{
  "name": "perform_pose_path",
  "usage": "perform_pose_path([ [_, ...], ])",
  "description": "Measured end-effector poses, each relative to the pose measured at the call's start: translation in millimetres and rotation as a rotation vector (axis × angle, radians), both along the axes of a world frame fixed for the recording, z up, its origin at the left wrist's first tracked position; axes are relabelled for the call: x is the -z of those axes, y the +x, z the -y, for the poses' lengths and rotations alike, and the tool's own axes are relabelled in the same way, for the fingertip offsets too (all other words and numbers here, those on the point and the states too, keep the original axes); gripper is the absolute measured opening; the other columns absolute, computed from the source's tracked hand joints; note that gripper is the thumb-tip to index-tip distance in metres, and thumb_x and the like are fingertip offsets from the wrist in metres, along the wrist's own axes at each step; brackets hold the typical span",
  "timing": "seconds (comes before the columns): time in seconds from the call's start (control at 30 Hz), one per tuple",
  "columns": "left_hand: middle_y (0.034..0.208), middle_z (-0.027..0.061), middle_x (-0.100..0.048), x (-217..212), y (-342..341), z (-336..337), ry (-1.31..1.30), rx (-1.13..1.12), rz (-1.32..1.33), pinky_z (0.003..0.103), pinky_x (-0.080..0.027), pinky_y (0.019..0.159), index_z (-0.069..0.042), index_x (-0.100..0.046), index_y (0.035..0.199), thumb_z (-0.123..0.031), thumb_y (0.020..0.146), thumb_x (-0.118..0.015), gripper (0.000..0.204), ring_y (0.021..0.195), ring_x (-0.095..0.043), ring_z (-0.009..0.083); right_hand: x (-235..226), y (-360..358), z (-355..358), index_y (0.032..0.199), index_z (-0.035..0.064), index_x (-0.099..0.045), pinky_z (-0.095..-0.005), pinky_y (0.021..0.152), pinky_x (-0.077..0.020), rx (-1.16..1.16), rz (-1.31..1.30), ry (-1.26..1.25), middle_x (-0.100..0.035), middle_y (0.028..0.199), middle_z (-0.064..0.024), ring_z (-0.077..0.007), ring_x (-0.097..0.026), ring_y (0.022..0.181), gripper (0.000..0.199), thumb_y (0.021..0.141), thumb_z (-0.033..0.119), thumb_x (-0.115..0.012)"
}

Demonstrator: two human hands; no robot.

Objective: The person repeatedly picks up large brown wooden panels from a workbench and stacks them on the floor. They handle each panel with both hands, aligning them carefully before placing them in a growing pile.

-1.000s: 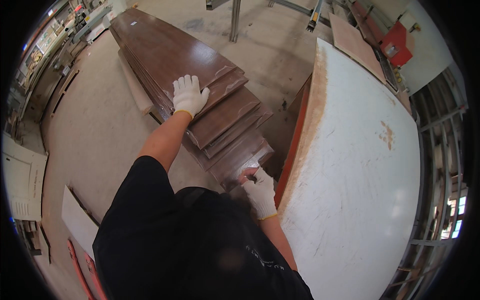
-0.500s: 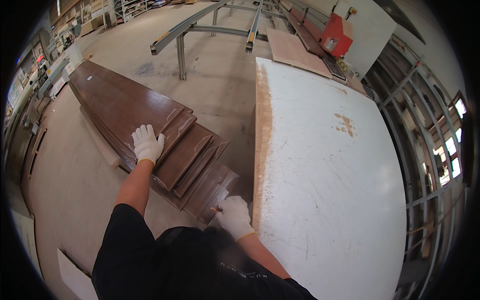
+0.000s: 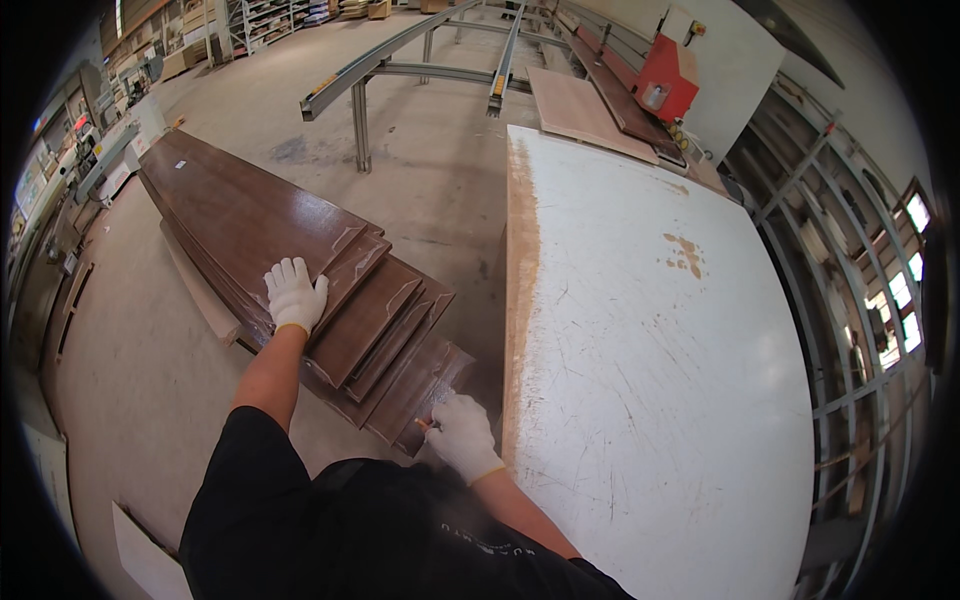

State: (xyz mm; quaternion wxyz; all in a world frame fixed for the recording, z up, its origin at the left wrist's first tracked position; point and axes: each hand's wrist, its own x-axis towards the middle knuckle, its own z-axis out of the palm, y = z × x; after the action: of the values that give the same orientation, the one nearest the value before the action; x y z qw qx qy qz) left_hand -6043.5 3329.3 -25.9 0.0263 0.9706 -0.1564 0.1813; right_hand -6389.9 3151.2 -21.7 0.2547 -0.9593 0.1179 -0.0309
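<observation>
A stack of long brown panels (image 3: 250,205) lies to my left, their near ends stepped back like stairs. Clear film hangs loose and wrinkled along those ends. My left hand (image 3: 296,293), in a white knit glove, rests on the top panel near its end, fingers out flat. Low at the nearest panel end (image 3: 415,378), my gloved right hand (image 3: 463,437) is closed on a small orange tool (image 3: 422,424). Most of that tool is hidden by the fingers, so its kind cannot be made out. The right hand is beside the film at the lowest step.
A white-topped table (image 3: 650,370) with a worn brown edge stands close on my right. Beyond it are a light wooden board (image 3: 590,112) and a red machine part (image 3: 667,80). Metal rails (image 3: 385,60) on legs run ahead. A metal rack (image 3: 850,230) lines the far right.
My right hand has shifted slightly left with the orange tool, along the lowest panel end. My left hand stays on the top panel. The whole view has tipped a little.
</observation>
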Motion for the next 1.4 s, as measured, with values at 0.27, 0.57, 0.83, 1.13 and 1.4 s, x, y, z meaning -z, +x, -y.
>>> perform_pose_path([
  [0.27, 0.122, 0.0164, -0.06, 1, 2, 1, -0.061, 0.045, 0.067, 0.053, -0.04, 0.103, -0.005, -0.062, 0.119, -0.047, 0.092, -0.071, 0.05, 0.119, -0.054, 0.0365, 0, 2, 2, 0.086, 0.0099, -0.08, -0.0493, 0.094, -0.055, 0.002, 0.026, 0.022, -0.072, 0.098, -0.0137, -0.036, -0.067, 0.106, 0.019, 0.087, 0.029, -0.08],
  [0.57, 0.127, 0.0196, -0.059, 3, -1, -2, -0.124, 0.008, 0.058, 0.056, -0.035, 0.115, -0.002, -0.062, 0.126, -0.048, 0.093, -0.07, 0.056, 0.125, -0.052, 0.0387, 1, 1, -2, 0.086, 0.0113, -0.083, -0.0539, 0.082, -0.0557, -0.043, 0.177, -0.004, -0.072, 0.089, -0.0174, -0.0403, -0.07, 0.091, 0.016, 0.086, 0.027, -0.083],
  [0.83, 0.131, 0.0208, -0.058, 5, -1, -1, -0.126, 0.008, 0.049, 0.056, -0.034, 0.116, -0.002, -0.06, 0.13, -0.049, 0.094, -0.069, 0.06, 0.126, -0.051, 0.0394, 1, -3, -3, 0.086, 0.0105, -0.082, -0.0526, 0.087, -0.0554, -0.006, 0.143, 0.071, -0.072, 0.094, -0.0175, -0.0393, -0.07, 0.097, 0.016, 0.085, 0.026, -0.083],
  [1.13, 0.129, 0.019, -0.059, 4, 1, -1, -0.062, -0.001, 0.045, 0.055, -0.034, 0.115, -0.003, -0.061, 0.129, -0.049, 0.095, -0.066, 0.058, 0.126, -0.052, 0.0374, -2, -3, -5, 0.083, 0.0097, -0.075, -0.0472, 0.096, -0.054, -0.002, 0.105, 0.088, -0.071, 0.099, -0.01, -0.0354, -0.066, 0.111, 0.016, 0.081, 0.02, -0.086],
  [1.4, 0.121, 0.018, -0.062, 4, 9, -2, 0.054, 0.081, 0.067, 0.053, -0.043, 0.103, -0.005, -0.062, 0.118, -0.048, 0.097, -0.067, 0.048, 0.119, -0.057, 0.0382, -13, -9, -9, 0.082, 0.0081, -0.077, -0.0487, 0.097, -0.0543, 0.083, 0.318, 0.293, -0.077, 0.104, -0.0084, -0.0353, -0.066, 0.12, 0.012, 0.079, 0.013, -0.087],
])
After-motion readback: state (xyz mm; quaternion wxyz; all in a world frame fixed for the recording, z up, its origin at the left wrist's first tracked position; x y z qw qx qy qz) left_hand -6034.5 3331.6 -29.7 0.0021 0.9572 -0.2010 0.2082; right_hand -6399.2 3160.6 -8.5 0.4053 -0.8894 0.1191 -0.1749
